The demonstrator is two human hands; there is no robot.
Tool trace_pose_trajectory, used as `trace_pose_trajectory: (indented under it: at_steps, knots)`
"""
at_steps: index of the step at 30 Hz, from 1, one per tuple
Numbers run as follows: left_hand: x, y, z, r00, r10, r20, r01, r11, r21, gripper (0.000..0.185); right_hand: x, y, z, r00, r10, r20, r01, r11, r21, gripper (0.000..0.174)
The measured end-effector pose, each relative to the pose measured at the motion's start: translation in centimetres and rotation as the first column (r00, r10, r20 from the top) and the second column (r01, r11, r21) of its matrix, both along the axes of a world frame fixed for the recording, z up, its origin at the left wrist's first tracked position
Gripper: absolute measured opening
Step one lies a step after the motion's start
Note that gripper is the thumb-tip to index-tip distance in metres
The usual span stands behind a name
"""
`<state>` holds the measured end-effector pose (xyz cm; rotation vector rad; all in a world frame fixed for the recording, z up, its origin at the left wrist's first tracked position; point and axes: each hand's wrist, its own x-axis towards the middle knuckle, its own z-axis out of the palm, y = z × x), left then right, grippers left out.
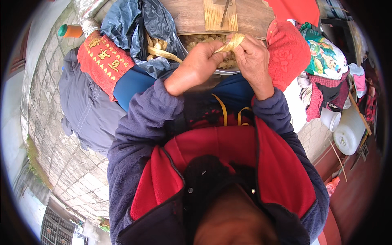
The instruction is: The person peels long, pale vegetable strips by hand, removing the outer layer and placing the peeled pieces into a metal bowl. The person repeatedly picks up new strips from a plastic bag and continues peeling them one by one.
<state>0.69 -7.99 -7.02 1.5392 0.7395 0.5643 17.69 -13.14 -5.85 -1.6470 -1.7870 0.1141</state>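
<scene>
Between my two hands is a pale yellow ribbon-like strip (231,44), partly folded over itself. My left hand (199,62) pinches its lower end between thumb and fingers. The fingers of my right hand (253,56) grip the upper, folded part. Directly beneath is a metal basin (227,72) holding many small pale yellowish pieces (196,39), partly hidden by my hands. To the left, a black plastic bag (156,23) gapes around more yellow strips (159,50). One strip trails out of it towards my left wrist.
A wooden board (186,15) spans the basin's far side, bearing a wood block (211,18) and a narrow metal blade (225,13). Red towels cover my knees (104,61). A grey garment (88,104) lies left; an orange bottle (73,31) and a plastic jug (349,134) are farther out.
</scene>
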Motion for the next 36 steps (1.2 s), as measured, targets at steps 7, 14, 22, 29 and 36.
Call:
trace_pose_trajectory:
  at_steps: [7, 14, 22, 29, 36]
  knots:
    - [-1.3, -1.2, -1.2, 0.977, 0.107, -0.183, 0.058, 0.697, 0.715, 0.038, -0.8, -2.7, -4.1, 0.214, -0.411, -0.886, -0.487, 0.741, -0.462, 0.031]
    - [-1.1, -0.8, -0.7, 0.99, -0.028, -0.14, 0.092, 0.876, 0.474, 0.046, -0.8, -2.9, -4.8, -0.421, -0.37, -0.828, -0.617, 0.786, -0.037, 0.026]
    - [0.9, -0.6, 0.8, 0.974, 0.153, -0.166, -0.07, 0.903, 0.423, 0.032, -1.1, -1.1, -1.9, 0.885, 0.094, -0.457, -0.151, 0.984, -0.089, 0.012]
    - [1.1, -0.6, -0.6, 0.984, 0.176, 0.035, -0.143, 0.89, -0.432, 0.028, -1.9, -0.4, -0.2, 0.739, -0.04, -0.673, -0.053, 0.992, -0.117, 0.012]
    - [-1.9, -2.6, -0.6, 0.986, 0.092, -0.139, -0.064, 0.978, 0.196, 0.016, 0.7, 0.3, -2.0, 0.112, -0.094, -0.989, -0.131, 0.985, -0.109, 0.023]
